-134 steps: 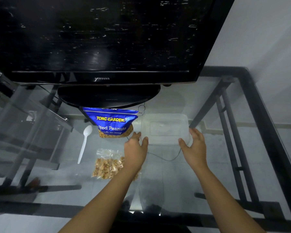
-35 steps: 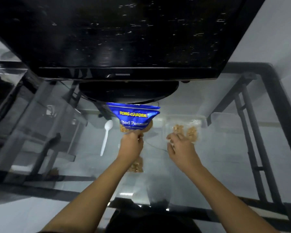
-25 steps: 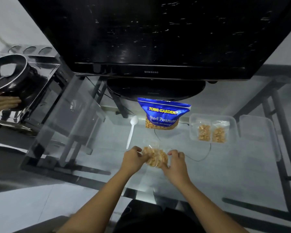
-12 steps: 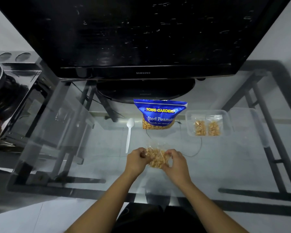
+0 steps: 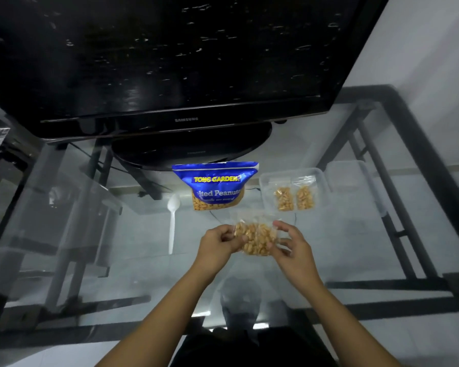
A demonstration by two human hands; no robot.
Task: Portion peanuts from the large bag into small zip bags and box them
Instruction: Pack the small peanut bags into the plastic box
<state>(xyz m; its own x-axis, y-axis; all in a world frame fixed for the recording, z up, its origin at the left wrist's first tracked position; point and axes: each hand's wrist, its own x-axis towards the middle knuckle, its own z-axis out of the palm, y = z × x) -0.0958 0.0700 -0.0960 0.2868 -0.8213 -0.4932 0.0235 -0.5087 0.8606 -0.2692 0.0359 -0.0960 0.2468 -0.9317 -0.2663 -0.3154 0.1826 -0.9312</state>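
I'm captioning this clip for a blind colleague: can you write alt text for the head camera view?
Two bare hands, left hand and right hand, hold a small zip bag of peanuts above a glass table. Behind it stand a blue peanut bag, a white plastic spoon and a clear box holding two filled bags.

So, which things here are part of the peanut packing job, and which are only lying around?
Part of the job:
- left hand and right hand, holding a small zip bag of peanuts
- large blue bag
- clear box with two filled bags
- lid
- white spoon

Just lying about:
- television
- black cable
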